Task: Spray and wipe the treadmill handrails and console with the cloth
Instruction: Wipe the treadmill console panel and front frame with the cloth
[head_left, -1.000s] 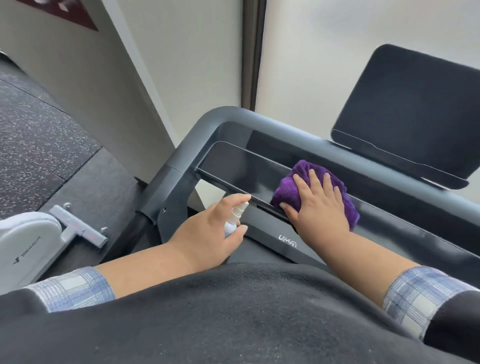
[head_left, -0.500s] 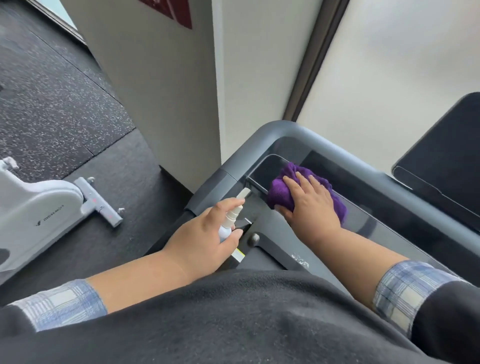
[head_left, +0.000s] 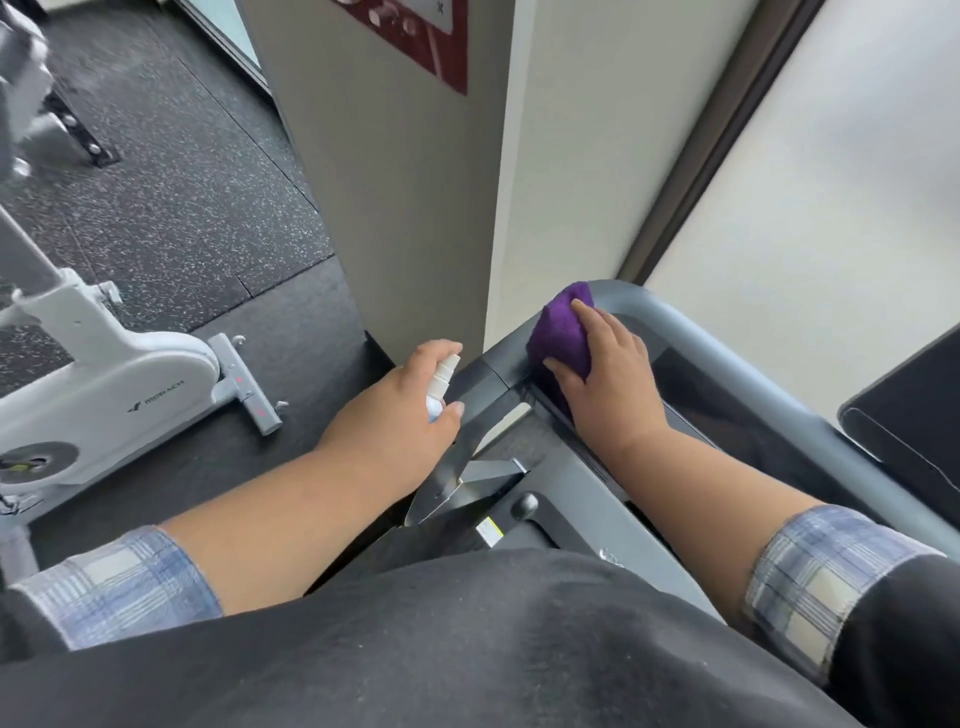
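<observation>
A purple cloth (head_left: 563, 332) lies bunched on the left corner of the grey treadmill handrail (head_left: 727, 358). My right hand (head_left: 610, 371) presses down on the cloth, fingers wrapped over its top and thumb at its near edge. My left hand (head_left: 400, 415) grips a small white spray bottle (head_left: 439, 387), index finger over the nozzle, just left of the handrail's upright. The dark console tray (head_left: 691, 379) runs to the right of the cloth, partly hidden by my right forearm. A black screen panel (head_left: 914, 415) shows at the right edge.
A white exercise bike (head_left: 104, 384) stands on the dark speckled floor at the left. A beige pillar (head_left: 415, 208) with a red sign rises directly behind the handrail corner. A frosted window (head_left: 805, 182) fills the right background.
My right hand has slid the cloth leftward from the console tray onto the handrail's left corner. The view has swung left, and my left hand with the bottle kept pace beside it.
</observation>
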